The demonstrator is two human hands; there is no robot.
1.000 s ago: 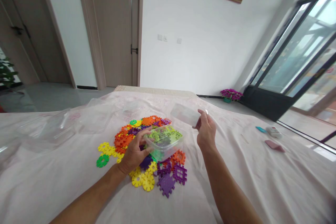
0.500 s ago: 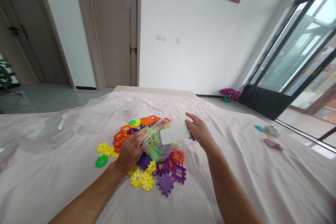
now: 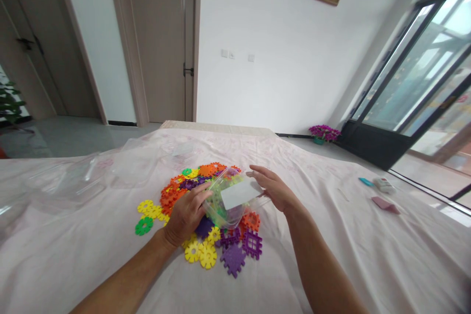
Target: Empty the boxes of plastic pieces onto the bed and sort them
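Observation:
A clear plastic container (image 3: 225, 221) holding light green pieces is tilted over a pile of plastic building pieces. My left hand (image 3: 187, 213) is closed on its left side. A blank white label (image 3: 240, 194) lies across the container's right part. My right hand (image 3: 275, 190) has the label's right end between its thumb and fingers, the index finger stretched out above it; the fingertips are partly hidden. Around the container lie orange square pieces (image 3: 171, 197), purple square pieces (image 3: 233, 258), yellow notched discs (image 3: 207, 255) and a green notched disc (image 3: 143, 226).
Empty clear plastic containers (image 3: 134, 164) stand at the left on the pale pink cloth (image 3: 121, 235). To the right lie a blue item (image 3: 365, 181), a small white object (image 3: 383, 185) and a folded pink piece (image 3: 385, 204).
My right hand has moved slightly left, bringing the white label closer over the container. The label is more tilted. My left hand keeps its hold on the container.

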